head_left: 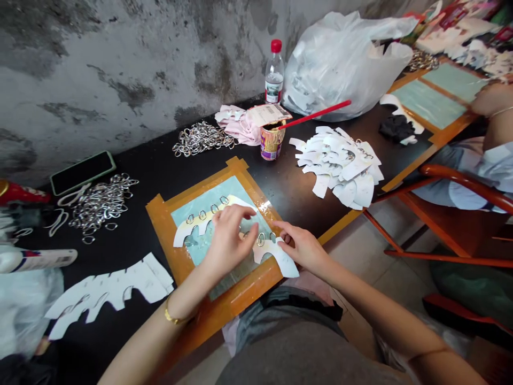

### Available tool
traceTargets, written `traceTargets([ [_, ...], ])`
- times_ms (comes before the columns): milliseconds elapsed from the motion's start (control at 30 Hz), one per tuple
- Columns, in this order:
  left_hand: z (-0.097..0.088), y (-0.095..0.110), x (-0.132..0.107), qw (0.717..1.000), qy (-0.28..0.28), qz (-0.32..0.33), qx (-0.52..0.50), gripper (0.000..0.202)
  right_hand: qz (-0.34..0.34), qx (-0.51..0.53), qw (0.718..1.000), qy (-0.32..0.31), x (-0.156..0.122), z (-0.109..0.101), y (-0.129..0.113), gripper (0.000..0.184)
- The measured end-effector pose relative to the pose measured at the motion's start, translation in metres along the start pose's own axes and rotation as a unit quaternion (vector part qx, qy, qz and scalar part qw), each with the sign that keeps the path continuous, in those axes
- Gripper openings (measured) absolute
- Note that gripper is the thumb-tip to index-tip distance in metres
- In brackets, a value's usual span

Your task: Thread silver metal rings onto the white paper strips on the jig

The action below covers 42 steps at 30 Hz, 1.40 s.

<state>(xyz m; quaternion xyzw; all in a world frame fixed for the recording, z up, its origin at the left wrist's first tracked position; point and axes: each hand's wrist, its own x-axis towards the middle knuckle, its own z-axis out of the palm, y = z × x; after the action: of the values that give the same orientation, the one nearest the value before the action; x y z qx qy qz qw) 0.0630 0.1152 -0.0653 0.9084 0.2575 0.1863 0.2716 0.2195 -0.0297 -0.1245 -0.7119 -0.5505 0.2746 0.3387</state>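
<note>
A white curved cut-out sheet (pixel 192 223) lies on a pale blue mat framed in orange tape (pixel 160 214), with several metal oval rings (pixel 202 214) set along it. My left hand (pixel 230 238) rests over the middle of the sheet, fingers curled and pinched at a ring. At the sheet's right end my right hand (pixel 302 247) presses down on the white sheet, its fingertips beside another ring (pixel 261 239).
Piles of metal rings (pixel 102 200) (pixel 200 137) lie on the black table, with a phone (pixel 82 171), white cut-outs (pixel 116 289), a finished stack (pixel 340 163), a cup with a red stick (pixel 271 140), a bottle (pixel 274 72) and a plastic bag (pixel 340 59). Another person's arm (pixel 495 101) is at right beside an orange chair (pixel 460 184).
</note>
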Motion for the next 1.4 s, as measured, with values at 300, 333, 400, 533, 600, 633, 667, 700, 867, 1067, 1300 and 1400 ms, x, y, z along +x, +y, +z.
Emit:
traceTargets([
  [300,-0.027,-0.028,0.000,0.993,-0.105,-0.034,-0.048,0.063,-0.109,0.152,0.980,0.061,0.019,-0.010,-0.013,0.033],
  [333,-0.030,-0.023,-0.005,0.995,-0.070,-0.053,-0.054,0.055,-0.081,0.181,0.978,0.065,0.019,-0.012,-0.013,0.032],
  [400,-0.030,-0.008,-0.023,0.987,-0.018,-0.122,-0.106,0.030,-0.018,0.240,0.968,0.074,0.020,-0.014,-0.013,0.030],
  [533,-0.001,0.025,-0.068,0.804,-0.184,-0.298,-0.480,0.030,0.062,0.308,0.945,0.085,0.021,-0.015,-0.013,0.029],
  [600,0.024,0.037,-0.082,0.669,-0.113,-0.396,-0.618,0.033,0.078,0.334,0.936,0.077,0.019,-0.014,-0.014,0.031],
  [633,0.036,0.042,-0.086,0.605,-0.063,-0.426,-0.670,0.032,0.083,0.345,0.932,0.071,0.017,-0.014,-0.014,0.031],
  [667,0.045,0.045,-0.086,0.551,-0.006,-0.444,-0.706,0.030,0.087,0.354,0.929,0.066,0.014,-0.014,-0.015,0.031],
  [700,0.053,0.048,-0.084,0.508,0.047,-0.455,-0.730,0.027,0.088,0.361,0.926,0.062,0.011,-0.015,-0.015,0.031],
  [867,0.063,0.057,-0.061,0.391,0.130,-0.492,-0.767,0.022,0.088,0.374,0.922,0.048,-0.003,-0.018,-0.017,0.032],
  [1067,0.064,0.063,-0.051,0.390,0.133,-0.486,-0.771,0.021,0.102,0.383,0.916,0.059,-0.009,-0.018,-0.014,0.033],
  [1300,0.074,0.062,-0.053,0.422,0.161,-0.452,-0.769,0.024,0.121,0.389,0.912,0.054,-0.008,-0.009,0.000,0.034],
  [1400,0.079,0.061,-0.053,0.430,0.179,-0.442,-0.766,0.024,0.091,0.324,0.939,0.072,-0.005,-0.010,0.001,0.033],
])
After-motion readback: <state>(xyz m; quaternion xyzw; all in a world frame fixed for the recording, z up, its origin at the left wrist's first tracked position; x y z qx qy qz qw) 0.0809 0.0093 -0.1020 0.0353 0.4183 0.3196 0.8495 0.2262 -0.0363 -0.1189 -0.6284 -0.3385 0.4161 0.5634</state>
